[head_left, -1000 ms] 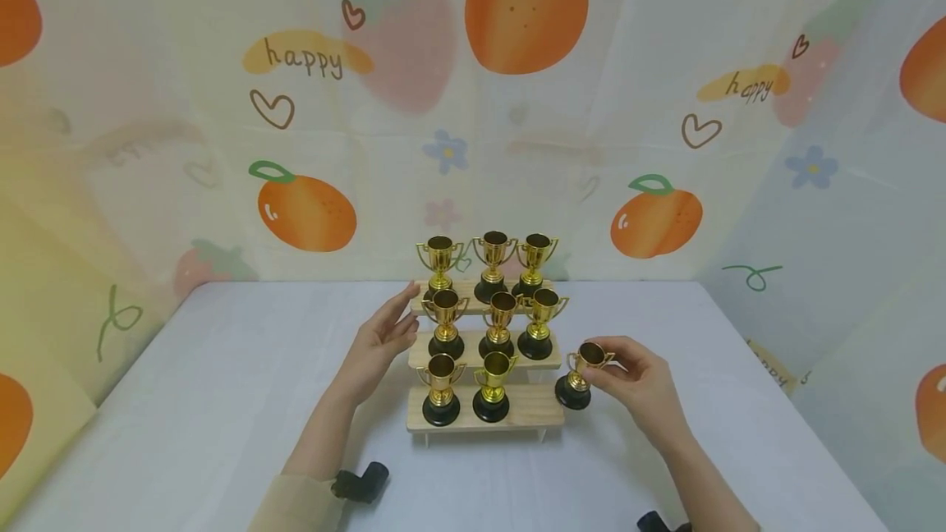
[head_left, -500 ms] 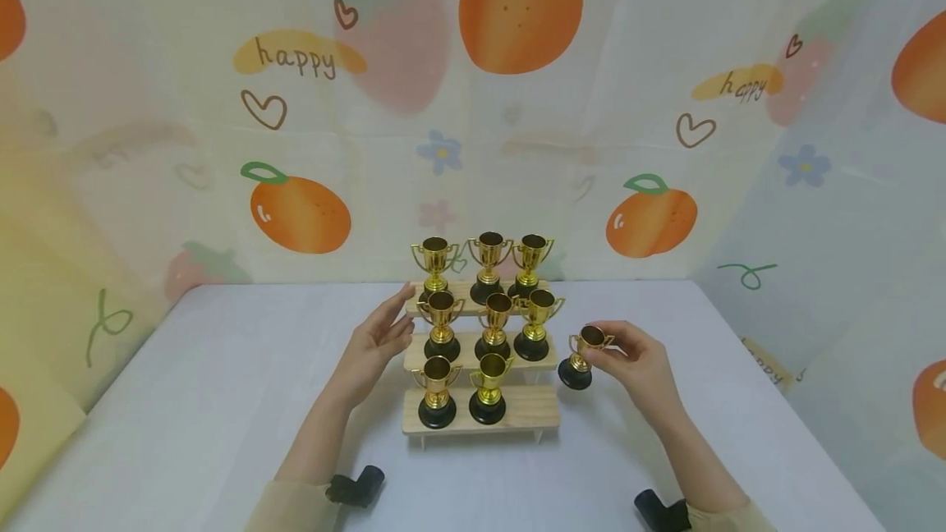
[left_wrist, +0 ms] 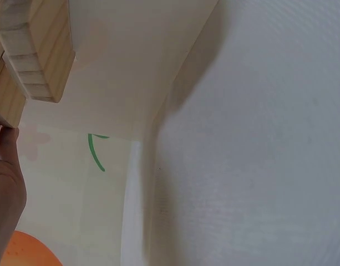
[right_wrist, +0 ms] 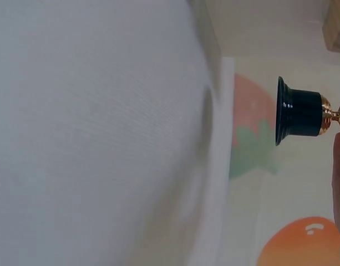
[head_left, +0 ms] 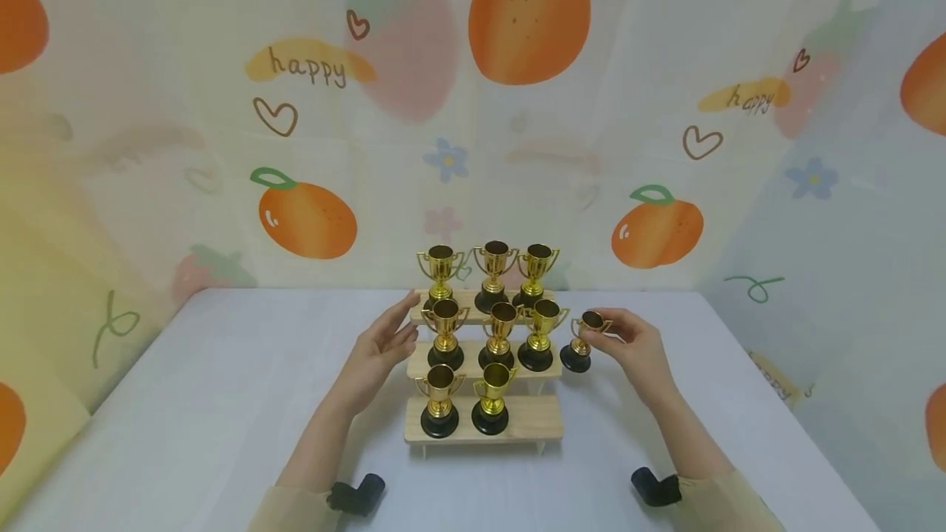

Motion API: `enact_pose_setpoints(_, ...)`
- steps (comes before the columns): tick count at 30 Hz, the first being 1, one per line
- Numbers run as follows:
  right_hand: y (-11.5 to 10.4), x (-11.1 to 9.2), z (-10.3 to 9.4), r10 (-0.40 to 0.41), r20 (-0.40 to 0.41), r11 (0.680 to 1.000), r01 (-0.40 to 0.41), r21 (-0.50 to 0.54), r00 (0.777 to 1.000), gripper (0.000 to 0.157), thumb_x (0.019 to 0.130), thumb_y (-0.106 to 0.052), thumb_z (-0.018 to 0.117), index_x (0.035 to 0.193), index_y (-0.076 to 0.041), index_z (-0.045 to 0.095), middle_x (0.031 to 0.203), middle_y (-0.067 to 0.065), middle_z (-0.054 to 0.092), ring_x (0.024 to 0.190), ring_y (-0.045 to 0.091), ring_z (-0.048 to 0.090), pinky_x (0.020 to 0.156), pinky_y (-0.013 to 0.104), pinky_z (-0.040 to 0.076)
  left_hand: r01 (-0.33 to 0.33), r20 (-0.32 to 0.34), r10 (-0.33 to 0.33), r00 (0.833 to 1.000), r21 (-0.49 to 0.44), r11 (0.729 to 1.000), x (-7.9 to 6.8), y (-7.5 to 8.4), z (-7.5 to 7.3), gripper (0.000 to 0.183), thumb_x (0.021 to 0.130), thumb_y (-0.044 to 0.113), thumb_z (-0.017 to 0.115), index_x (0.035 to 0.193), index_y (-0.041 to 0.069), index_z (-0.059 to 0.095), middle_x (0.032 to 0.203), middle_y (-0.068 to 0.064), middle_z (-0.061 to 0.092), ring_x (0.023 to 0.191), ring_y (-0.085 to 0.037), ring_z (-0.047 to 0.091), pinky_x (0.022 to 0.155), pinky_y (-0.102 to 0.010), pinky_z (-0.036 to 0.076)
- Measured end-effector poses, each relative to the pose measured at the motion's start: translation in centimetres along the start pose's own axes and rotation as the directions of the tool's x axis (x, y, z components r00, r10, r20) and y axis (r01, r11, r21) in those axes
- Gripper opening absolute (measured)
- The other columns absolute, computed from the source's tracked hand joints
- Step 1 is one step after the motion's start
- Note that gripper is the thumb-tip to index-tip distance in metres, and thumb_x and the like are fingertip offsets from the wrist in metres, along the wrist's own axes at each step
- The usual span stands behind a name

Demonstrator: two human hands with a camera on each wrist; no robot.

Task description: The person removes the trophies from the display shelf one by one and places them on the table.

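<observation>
**Surface (head_left: 244, 401), stand (head_left: 535, 411), one cup (head_left: 583, 341) in the air**

The white surface fills the lower part of the head view. The wooden stand rises in three tiers near that frame's centre, bearing eight cups (head_left: 491, 402), with a bare place at the right end of its lowest tier.

The left hand (head_left: 379, 349) is left of the stand, fingers relaxed and nearly straight, tips against the top tier's left end. A light touch seems best there: enough to steady the wood, not shift it. The right hand (head_left: 637, 351), right of centre, pinches the cup's gold upper part, thumb and fingers narrow round it. That leaves the base free, so holding it level should be easy; a little room toward the frame's right would spare the neighbour's (head_left: 544, 323) handle.

The cup is just right of the middle tier. Its long axis stands nearly upright in the head view, rim up and leaning slightly rightward. In the right wrist view it lies across the right edge, base facing left, toward the surface. Whether its left handle touches the neighbour is hard to tell.
</observation>
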State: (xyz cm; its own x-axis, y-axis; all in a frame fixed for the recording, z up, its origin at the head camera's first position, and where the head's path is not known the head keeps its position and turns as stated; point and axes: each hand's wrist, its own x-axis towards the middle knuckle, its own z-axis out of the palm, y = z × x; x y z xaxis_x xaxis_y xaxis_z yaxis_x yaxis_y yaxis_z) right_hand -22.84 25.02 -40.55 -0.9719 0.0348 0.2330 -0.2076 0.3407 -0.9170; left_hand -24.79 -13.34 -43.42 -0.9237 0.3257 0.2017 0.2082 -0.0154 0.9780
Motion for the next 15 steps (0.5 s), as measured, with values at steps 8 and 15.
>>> enact_pose_setpoints(8,0.2,1.0,-0.2,0.057,-0.010,0.997,-0.058,-0.058,0.998,0.046,0.085,-0.023,0.078,0.125,-0.003,0.064,0.091,-0.021,0.063,0.090,-0.003,0.061,0.081,0.009,0.055,-0.022,0.005,0.022,1.000,0.011,1.000,0.0,0.1,0.1,0.069,0.095,-0.006,0.050,0.156,0.021,0.030,0.168,0.003,0.016,0.150,-0.038,0.029,0.111,-0.014,0.042)
enact_pose_setpoints(15,0.7,1.9,0.0,0.078,0.005,0.993,-0.078,-0.088,0.997,0.048,0.085,-0.027,0.078,0.126,-0.006,0.064,0.096,-0.016,0.064,0.091,-0.004,0.060,0.082,0.010,0.054,-0.009,-0.006,0.009,1.000,0.018,1.000,-0.1,0.0,0.1,0.069,0.096,-0.005,0.050,0.156,0.023,0.030,0.168,0.004,0.016,0.150,-0.037,0.029,0.111,-0.015,0.041)
